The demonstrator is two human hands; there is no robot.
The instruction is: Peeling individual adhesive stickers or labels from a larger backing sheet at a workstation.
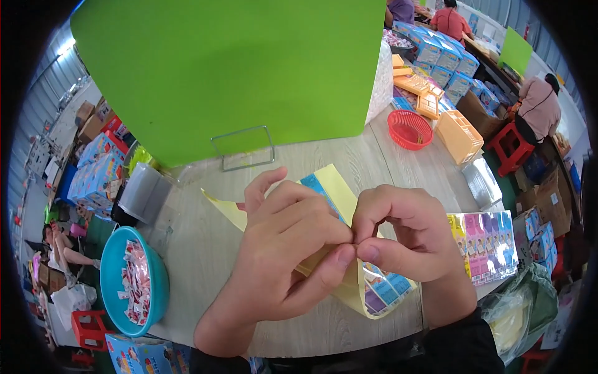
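My left hand and my right hand meet above the table, both closed in a pinch with thumbs and forefingertips touching. A curled sticker sheet with yellow backing and blue and purple printed labels runs up to the pinched fingertips. Its edge seems to lie between them; the exact grip is hidden by the fingers. A yellow paper strip sticks out to the left behind my left hand. Right of my right hand lies a stack of glossy printed sheets in yellow, pink and purple.
A teal basin of small wrapped packets stands at left. Ahead are a green board and a wire stand. A red basket, orange plastic baskets and a plastic bag are at right. People sit farther off.
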